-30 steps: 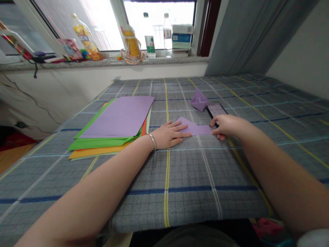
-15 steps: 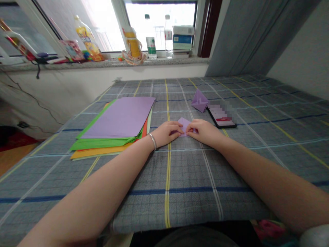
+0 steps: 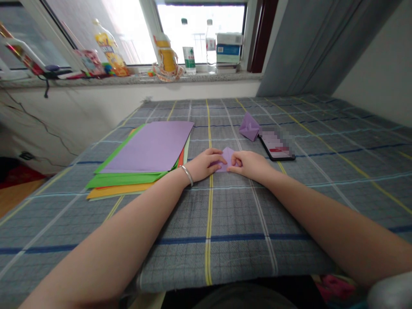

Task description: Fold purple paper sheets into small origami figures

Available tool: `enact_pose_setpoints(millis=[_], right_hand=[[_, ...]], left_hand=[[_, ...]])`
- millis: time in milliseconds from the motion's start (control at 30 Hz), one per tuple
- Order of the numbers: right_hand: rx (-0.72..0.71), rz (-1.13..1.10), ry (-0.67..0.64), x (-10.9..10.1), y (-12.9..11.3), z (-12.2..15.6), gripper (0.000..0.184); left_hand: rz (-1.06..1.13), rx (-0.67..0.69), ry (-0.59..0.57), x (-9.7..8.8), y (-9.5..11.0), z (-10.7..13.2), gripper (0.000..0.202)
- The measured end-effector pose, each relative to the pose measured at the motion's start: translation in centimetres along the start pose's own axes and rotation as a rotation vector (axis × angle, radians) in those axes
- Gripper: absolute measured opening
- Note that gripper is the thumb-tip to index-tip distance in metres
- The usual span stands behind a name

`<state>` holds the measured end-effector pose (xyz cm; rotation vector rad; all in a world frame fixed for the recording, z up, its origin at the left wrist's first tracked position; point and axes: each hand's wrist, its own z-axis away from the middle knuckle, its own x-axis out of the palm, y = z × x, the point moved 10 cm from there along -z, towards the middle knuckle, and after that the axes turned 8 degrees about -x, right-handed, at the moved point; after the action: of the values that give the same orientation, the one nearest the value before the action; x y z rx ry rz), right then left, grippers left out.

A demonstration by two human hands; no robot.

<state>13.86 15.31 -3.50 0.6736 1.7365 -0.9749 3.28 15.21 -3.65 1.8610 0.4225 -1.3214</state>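
Note:
A small folded piece of purple paper (image 3: 228, 153) lies on the plaid cloth, partly covered by my fingers. My left hand (image 3: 205, 165), with a silver bangle at the wrist, presses its fingers on the paper's left side. On the right side, my right hand (image 3: 249, 165) has curled fingers, with thumb and forefinger on the paper's edge. Beyond them stands another folded purple paper shape (image 3: 249, 127), touching or nearly touching a phone (image 3: 277, 146) with a partly blurred screen.
Left of my hands is a stack of coloured paper sheets (image 3: 148, 146), purple on top. The plaid cloth (image 3: 180, 262) covers the table. Behind it, the windowsill (image 3: 141, 80) holds several bottles, a yellow flask (image 3: 167, 58) and boxes (image 3: 228, 49). A grey curtain (image 3: 309, 43) hangs at right.
My left hand has shifted slightly left. The right hand has also slid left, its fingers curling more, and more of the purple paper shows between my hands.

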Motion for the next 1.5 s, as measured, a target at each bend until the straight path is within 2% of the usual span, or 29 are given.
enact_pose_setpoints(millis=[100, 233, 433, 567, 700, 833, 967, 1100, 1300, 1500], right_hand=[[0.028, 0.014, -0.011, 0.1, 0.0, -0.2, 0.031], [0.064, 0.059, 0.007, 0.0, 0.1, -0.2, 0.039], [0.079, 0.108, 0.044, -0.3, 0.1, -0.1, 0.047], [0.068, 0.092, -0.005, -0.2, 0.1, -0.1, 0.041], [0.079, 0.046, -0.033, -0.2, 0.5, 0.0, 0.035], [0.084, 0.018, -0.067, 0.1, 0.9, -0.1, 0.032], [0.118, 0.011, -0.083, 0.2, 1.7, 0.0, 0.031], [0.137, 0.007, -0.097, 0.0, 2.2, 0.2, 0.032], [0.163, -0.008, -0.112, -0.1, 2.6, 0.4, 0.033], [0.168, -0.022, -0.104, -0.1, 3.1, 0.6, 0.034]], left_hand=[[0.005, 0.018, -0.023, 0.1, 0.2, 0.0, 0.023], [-0.026, 0.036, 0.040, 0.0, 0.8, -0.2, 0.018], [-0.230, -0.058, 0.109, 0.2, 1.0, 0.0, 0.029], [-0.329, -0.080, 0.092, 0.4, 1.5, 0.2, 0.030], [-0.338, -0.147, 0.096, 0.3, 1.3, 0.2, 0.038], [-0.307, -0.270, 0.073, 0.2, 0.7, 0.1, 0.038], [-0.323, -0.396, 0.056, -0.8, 0.0, 0.3, 0.039], [-0.350, -0.448, -0.004, -1.3, -1.0, 0.7, 0.042], [-0.381, -0.430, -0.048, -1.9, -2.3, 1.4, 0.044], [-0.399, -0.369, -0.187, -1.5, -3.0, 1.8, 0.056]])
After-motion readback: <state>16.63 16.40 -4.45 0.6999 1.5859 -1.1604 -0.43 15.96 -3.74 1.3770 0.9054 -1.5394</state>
